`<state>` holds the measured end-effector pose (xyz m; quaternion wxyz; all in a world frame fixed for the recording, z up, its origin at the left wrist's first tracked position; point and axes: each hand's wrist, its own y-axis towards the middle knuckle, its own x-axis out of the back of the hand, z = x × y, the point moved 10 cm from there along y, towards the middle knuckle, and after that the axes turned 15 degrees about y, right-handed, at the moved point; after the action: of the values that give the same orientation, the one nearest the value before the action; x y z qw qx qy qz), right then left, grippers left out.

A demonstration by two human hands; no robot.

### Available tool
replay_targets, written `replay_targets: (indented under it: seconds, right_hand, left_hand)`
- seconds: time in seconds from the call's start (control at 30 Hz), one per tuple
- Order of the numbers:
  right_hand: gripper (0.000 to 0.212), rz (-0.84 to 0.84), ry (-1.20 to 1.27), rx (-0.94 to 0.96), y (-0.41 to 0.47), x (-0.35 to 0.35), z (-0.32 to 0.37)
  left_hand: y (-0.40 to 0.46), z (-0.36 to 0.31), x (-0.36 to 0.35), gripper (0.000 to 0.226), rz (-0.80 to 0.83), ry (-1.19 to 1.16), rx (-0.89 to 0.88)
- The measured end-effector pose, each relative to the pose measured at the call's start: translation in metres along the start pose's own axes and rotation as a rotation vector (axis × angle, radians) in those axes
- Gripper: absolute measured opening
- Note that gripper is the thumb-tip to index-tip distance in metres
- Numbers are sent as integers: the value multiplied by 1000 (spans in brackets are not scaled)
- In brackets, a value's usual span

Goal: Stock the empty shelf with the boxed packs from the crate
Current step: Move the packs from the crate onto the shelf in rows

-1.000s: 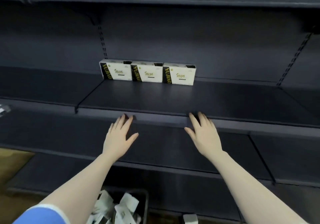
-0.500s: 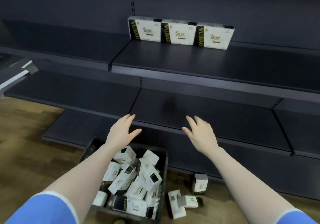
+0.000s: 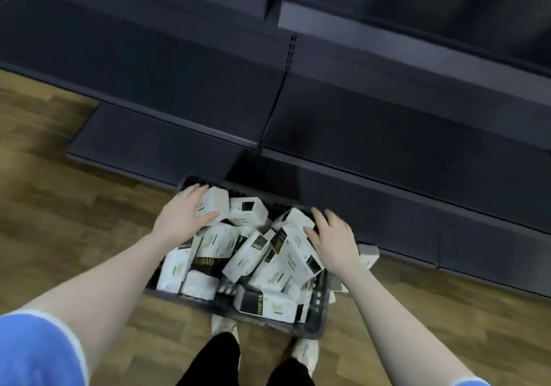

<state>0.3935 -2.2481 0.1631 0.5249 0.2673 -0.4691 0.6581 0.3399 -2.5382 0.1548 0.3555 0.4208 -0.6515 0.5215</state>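
Observation:
A dark plastic crate (image 3: 310, 330) stands on the wooden floor in front of the shelving, heaped with several white boxed packs with black and gold ends. My left hand (image 3: 179, 215) grips a white pack (image 3: 216, 204) at the crate's far left corner, fingers over its top and thumb against its near side. My right hand (image 3: 334, 239) rests with spread fingers on a tilted pack (image 3: 295, 248) at the crate's right side. The shelf holding the packs stocked earlier is out of view.
Dark bare shelves (image 3: 387, 135) run across the upper half of the view, the lowest just behind the crate. A loose pack (image 3: 368, 254) lies on the floor to the right of the crate. My white shoes (image 3: 223, 324) stand at the crate's near edge.
The view has tipped down from the stocked shelf to the crate. Both hands have dropped from the air in front of the shelves onto packs in the crate, and the left has taken hold of one.

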Motion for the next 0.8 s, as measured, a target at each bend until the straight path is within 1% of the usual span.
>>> replay_targets:
  seconds: [0.1, 0.23, 0.33, 0.47, 0.63, 0.7, 0.8]
  right_hand:
    - [57, 56, -30, -38, 4, -32, -9]
    - [56, 130, -11, -90, 9, -73, -28]
    - [58, 132, -5, -99, 16, -98, -42]
    - [63, 47, 25, -84, 21, -111, -51]
    - [58, -41, 40, -29, 28, -124, -62]
    - [57, -66, 43, -15, 30, -129, -64]
    - [57, -89, 62, 1, 32, -137, -67]
  left_hand:
    - [11, 8, -33, 73, 71, 15, -24]
    - [19, 17, -83, 69, 147, 18, -13]
    - [21, 23, -127, 68, 206, -11, 5]
    - [21, 13, -179, 66, 244, 29, -15]
    - [24, -12, -247, 66, 303, 34, -1]
    - [26, -19, -268, 70, 310, 42, 27]
    - [32, -20, -290, 84, 304, 25, 119]
